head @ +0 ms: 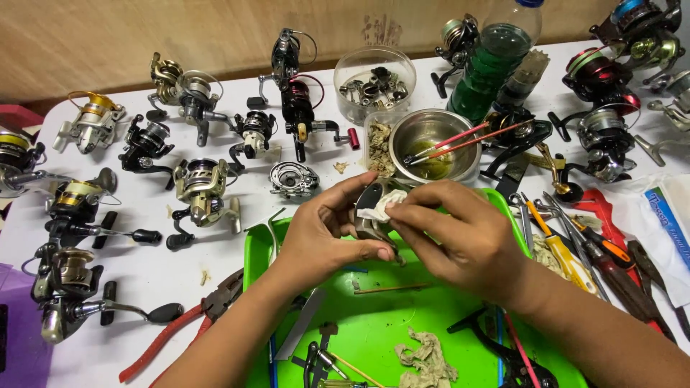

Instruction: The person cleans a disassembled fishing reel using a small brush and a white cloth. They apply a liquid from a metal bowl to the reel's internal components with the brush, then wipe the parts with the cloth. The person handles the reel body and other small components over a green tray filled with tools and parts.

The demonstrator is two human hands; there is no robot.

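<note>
My left hand (327,233) grips a dark metal reel part (370,208) between thumb and fingers, above a bright green tray (374,323). My right hand (460,237) pinches a small wad of white tissue (381,208) and presses it against the top of that part. Both hands meet at the middle of the head view, just in front of a steel bowl (431,136). The underside of the part is hidden by my fingers.
Several fishing reels (201,187) lie on the white table at left and back. The steel bowl holds greenish liquid and red-handled brushes (453,140). A clear tub of small parts (374,82), a green bottle (492,65), red pliers (187,323), screwdrivers (568,251) and dirty rags (428,359) surround the tray.
</note>
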